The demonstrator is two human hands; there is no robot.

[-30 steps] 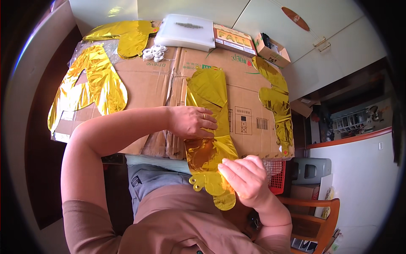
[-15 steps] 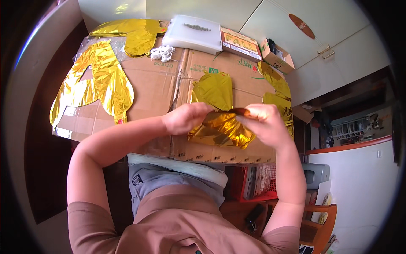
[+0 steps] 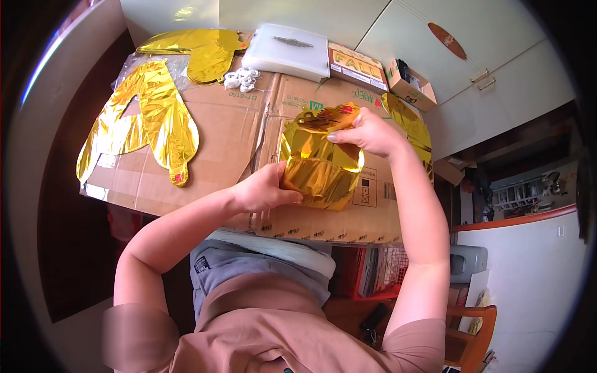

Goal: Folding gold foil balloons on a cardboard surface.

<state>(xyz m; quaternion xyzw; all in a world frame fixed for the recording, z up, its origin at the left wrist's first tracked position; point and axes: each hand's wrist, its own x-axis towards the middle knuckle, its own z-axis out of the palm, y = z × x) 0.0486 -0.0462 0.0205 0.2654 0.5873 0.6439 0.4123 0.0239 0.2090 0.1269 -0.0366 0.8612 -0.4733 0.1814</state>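
Note:
Between my hands is a gold foil balloon (image 3: 320, 177), flat and partly folded, above the cardboard on the table. My left hand (image 3: 266, 189) grips its lower left edge, thumb on top. At its upper right, my right hand (image 3: 368, 133) pinches a folded-over part with a small red mark on it. Whether the balloon's underside touches the cardboard is hidden. A flat letter-shaped gold foil balloon (image 3: 158, 112) lies to the left. Another gold foil balloon (image 3: 211, 56) is at the far left, and one more (image 3: 410, 124) lies partly behind my right forearm.
Flattened cardboard (image 3: 227, 137) covers the table. Along the back stand a translucent plastic case (image 3: 286, 53), a printed box (image 3: 357, 65) and a small open carton (image 3: 410, 87). White string (image 3: 241, 79) lies before the case. A red basket (image 3: 385, 273) sits below the table's right side.
My right hand has moved up and away, lifting and folding part of the balloon toward the far side. My left hand has slid down to its lower left edge.

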